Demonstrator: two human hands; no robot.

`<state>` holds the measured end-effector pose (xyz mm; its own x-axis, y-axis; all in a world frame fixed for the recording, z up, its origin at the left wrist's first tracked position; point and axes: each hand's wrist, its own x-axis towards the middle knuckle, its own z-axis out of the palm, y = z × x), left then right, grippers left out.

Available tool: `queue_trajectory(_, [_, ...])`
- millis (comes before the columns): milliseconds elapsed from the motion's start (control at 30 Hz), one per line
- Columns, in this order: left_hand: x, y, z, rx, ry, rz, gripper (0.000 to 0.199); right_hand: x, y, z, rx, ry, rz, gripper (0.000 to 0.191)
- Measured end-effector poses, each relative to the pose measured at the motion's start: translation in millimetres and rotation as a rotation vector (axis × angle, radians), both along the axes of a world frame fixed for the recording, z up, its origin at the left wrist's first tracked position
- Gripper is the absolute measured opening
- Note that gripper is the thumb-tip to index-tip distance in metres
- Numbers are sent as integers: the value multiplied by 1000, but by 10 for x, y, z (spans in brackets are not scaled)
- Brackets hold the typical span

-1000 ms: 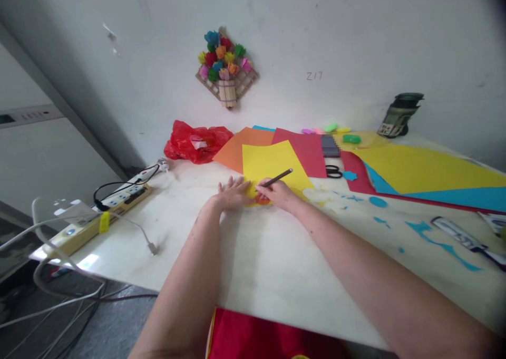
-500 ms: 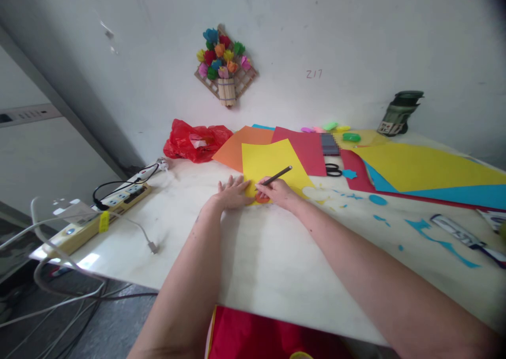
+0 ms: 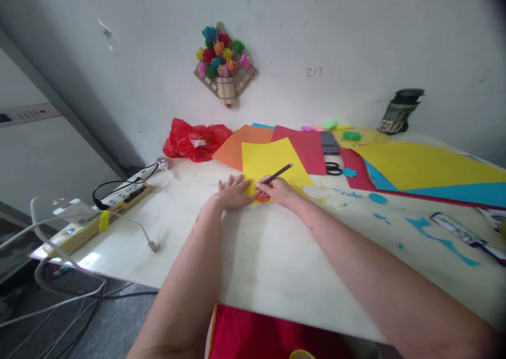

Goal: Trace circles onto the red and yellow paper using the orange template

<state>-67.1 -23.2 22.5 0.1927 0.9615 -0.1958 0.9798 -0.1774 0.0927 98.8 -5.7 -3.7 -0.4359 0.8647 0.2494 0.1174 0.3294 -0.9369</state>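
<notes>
My right hand [image 3: 278, 190] grips a dark pencil [image 3: 279, 173], its tip low against a yellow sheet of paper [image 3: 272, 158]. Beneath that hand, a small orange paper piece [image 3: 262, 196] lies on the sheet's near edge, partly covered by my fingers. My left hand [image 3: 234, 191] rests flat with fingers spread, its fingertips on the sheet's left near corner. Behind the yellow sheet lie an orange sheet [image 3: 233, 147] and a red sheet [image 3: 304, 151]. Any line under the pencil tip is too small to make out.
Black-handled scissors [image 3: 334, 168] and a blue paper star [image 3: 349, 173] lie right of the sheets. Blue scraps [image 3: 443, 240], a glue tube [image 3: 456, 230] and large coloured sheets [image 3: 430, 164] are farther right. A red plastic bag [image 3: 195, 140], power strip [image 3: 106, 211] and cables lie left; a bottle [image 3: 401, 111] stands behind.
Hardly anything differs. Both hands, the pencil and the yellow sheet stay in nearly the same place; the whole view has shifted very slightly.
</notes>
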Motion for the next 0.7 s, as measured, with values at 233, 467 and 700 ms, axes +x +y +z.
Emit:
queue_trajectory(233, [1,0,-12,20,8,-2,73,0,-11,4,14,-9,-3,23])
queue_trajectory(467, [-16,16,-39,23,3,-12,74,3,4,-21,23,-2,-7,23])
queue_trajectory(700, [12,-21,12,18,6,-4,74,5,-17,-7,26,-4,-3,24])
